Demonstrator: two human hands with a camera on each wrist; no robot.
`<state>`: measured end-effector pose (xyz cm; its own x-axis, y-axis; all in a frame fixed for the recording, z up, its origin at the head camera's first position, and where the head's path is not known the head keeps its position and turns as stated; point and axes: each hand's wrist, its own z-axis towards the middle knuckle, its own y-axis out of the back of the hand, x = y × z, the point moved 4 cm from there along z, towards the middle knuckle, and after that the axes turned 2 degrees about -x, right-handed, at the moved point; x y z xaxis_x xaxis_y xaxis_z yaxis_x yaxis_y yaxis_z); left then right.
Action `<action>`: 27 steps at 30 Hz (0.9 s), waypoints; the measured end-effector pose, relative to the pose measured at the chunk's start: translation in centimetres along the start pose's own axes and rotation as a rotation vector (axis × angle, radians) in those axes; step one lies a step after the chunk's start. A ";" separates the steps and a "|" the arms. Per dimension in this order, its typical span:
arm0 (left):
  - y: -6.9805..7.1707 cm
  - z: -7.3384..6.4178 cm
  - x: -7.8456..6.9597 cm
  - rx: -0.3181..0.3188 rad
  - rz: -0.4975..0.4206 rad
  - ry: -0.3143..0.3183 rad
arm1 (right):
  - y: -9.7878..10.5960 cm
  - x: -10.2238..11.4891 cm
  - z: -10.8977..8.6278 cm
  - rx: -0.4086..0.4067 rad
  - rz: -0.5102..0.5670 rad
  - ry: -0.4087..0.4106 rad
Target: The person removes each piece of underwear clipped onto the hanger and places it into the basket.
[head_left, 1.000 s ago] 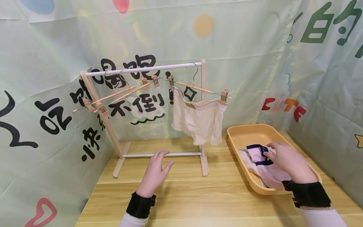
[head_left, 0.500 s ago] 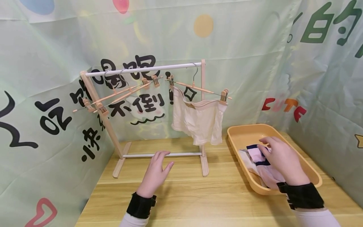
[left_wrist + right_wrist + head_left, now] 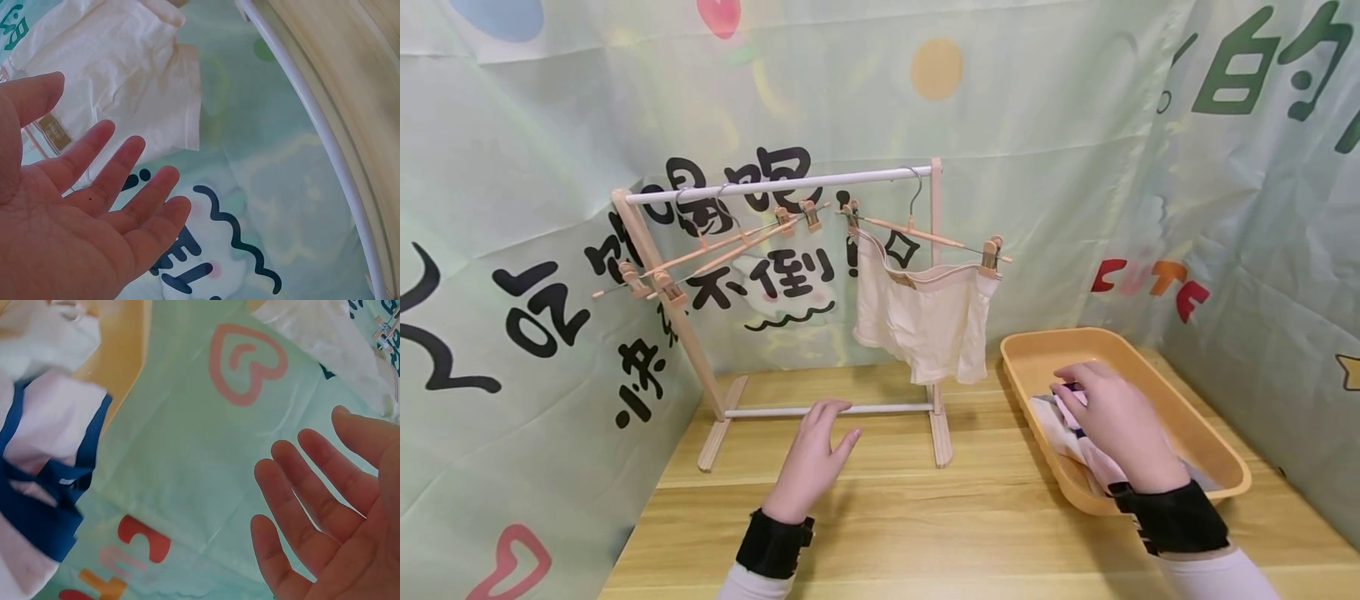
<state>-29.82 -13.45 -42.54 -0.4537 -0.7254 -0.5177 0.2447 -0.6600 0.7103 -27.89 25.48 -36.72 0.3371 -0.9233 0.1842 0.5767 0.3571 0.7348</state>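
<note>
1. Your right hand (image 3: 1120, 425) is released: its fingers are relaxed and loosely spread, and the palm holds nothing.
2. The pale pink fabric garment with navy-blue trim (image 3: 56, 419) lies below that hand, showing mostly on its left side. The right wrist view has the garment apart from your fingers, and the hand hides part of it in the head view.
3. Beside the pink garment, along the left wall, you have an off-white cloth (image 3: 1051, 425).
4. Around both sits the yellow-orange rectangular plastic basin (image 3: 1075, 348) with rounded corners, at the right of the pale wooden tabletop (image 3: 962, 533). The cloths lie toward its near, left part.
5. Your left hand (image 3: 808, 458) is released too, fingers loosely extended above the table, left of the basin and well apart from it. It is nearest the white lower rod (image 3: 887, 408) of the rack.
6. Beyond your left hand, to its far right, white fabric shorts (image 3: 925, 321) hang by the waistband from a wooden clip hanger (image 3: 917, 232).
7. That hanger hooks on the right of the rack's white top rod (image 3: 820, 181); two other wooden clip hangers (image 3: 737, 247) hang at the left.
</note>
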 end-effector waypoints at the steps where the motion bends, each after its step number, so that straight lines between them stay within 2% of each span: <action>1: 0.0 0.0 0.0 -0.001 -0.001 -0.001 | -0.1 0.3 0.1 -0.002 0.007 0.006; 12: -0.2 0.0 0.3 0.008 0.004 0.005 | -0.5 3.4 0.6 -0.112 0.034 0.106; 20: -0.4 0.0 0.2 0.013 0.001 -0.006 | -2.6 5.4 0.8 -0.090 0.061 0.192; 27: -0.5 -0.1 0.1 0.016 0.002 -0.011 | -4.2 6.9 0.6 -0.039 0.105 0.282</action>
<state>-29.92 -13.20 -43.00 -0.4624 -0.7242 -0.5116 0.2314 -0.6556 0.7188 -28.43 17.58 -38.12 0.5867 -0.8072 0.0647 0.5542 0.4585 0.6947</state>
